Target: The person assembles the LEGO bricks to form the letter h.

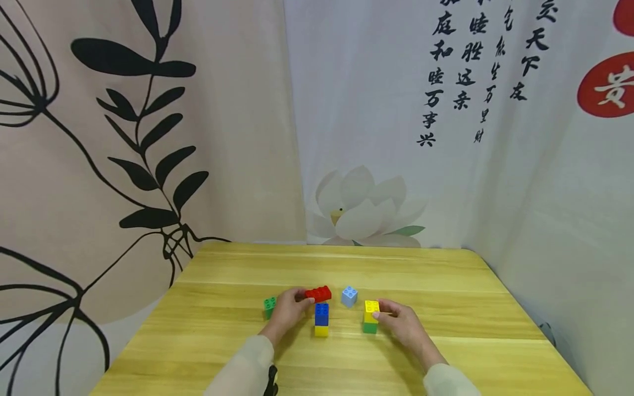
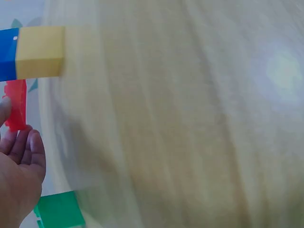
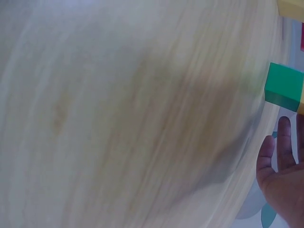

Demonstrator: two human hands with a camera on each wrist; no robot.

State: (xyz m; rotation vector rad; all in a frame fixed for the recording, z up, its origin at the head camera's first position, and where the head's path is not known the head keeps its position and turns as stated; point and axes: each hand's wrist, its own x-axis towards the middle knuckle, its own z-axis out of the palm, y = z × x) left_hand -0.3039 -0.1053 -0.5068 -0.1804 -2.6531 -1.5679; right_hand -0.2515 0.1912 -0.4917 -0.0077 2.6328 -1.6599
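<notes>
My left hand point(image 1: 289, 311) pinches one end of a long red toy brick point(image 1: 318, 293), with the thumb on its near side. In the left wrist view the red brick point(image 2: 17, 104) sits between thumb and fingertips. Just in front of it stands a stack, a blue brick point(image 1: 322, 313) on a yellow brick point(image 1: 321, 331). To the right, my right hand point(image 1: 403, 323) pinches a yellow brick point(image 1: 371, 309) that sits on top of a green brick point(image 1: 370, 328). The right wrist view shows that green brick point(image 3: 285, 86) above the fingers.
A light blue brick point(image 1: 349, 296) lies between the two hands, further back. Left of my left hand is another green brick point(image 1: 269, 307), partly covered by it. The wooden table point(image 1: 436, 280) ends at a printed curtain point(image 1: 257, 165) behind.
</notes>
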